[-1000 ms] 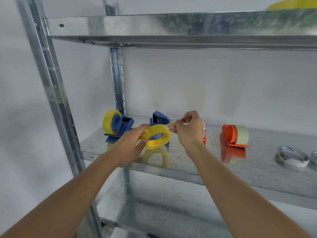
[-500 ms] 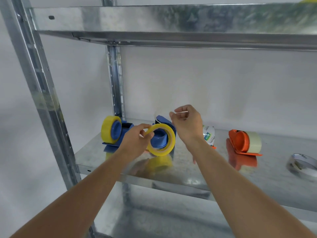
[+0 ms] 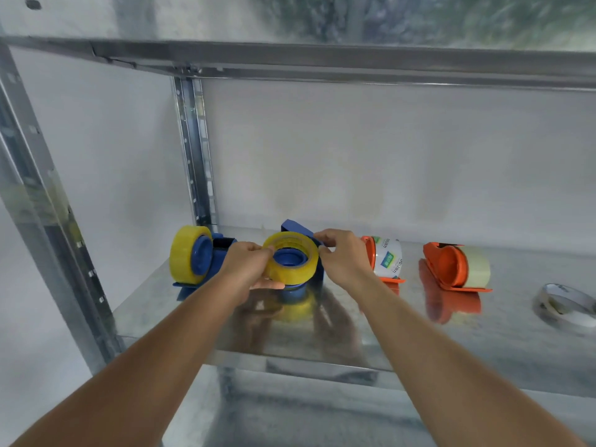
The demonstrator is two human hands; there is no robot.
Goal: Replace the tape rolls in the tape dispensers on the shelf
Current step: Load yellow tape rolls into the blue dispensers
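Seating yellow roll (image 3: 291,257) over blue hub (image 3: 289,256) of second dispenser (image 3: 298,230), left of centre. Left hand (image 3: 246,266) and right hand (image 3: 343,257) pinching its rim, fingers closed. Next: press down squarely, likely.

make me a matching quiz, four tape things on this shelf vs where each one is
Things:
1. yellow roll
2. printed white roll
3. loose white roll
4. pale roll

Places:
A. lying flat, far right
B. between both hands, at a blue hub
C. on the right-hand orange dispenser
D. on the orange dispenser beside the right hand

Pairs: 1-B, 2-D, 3-A, 4-C
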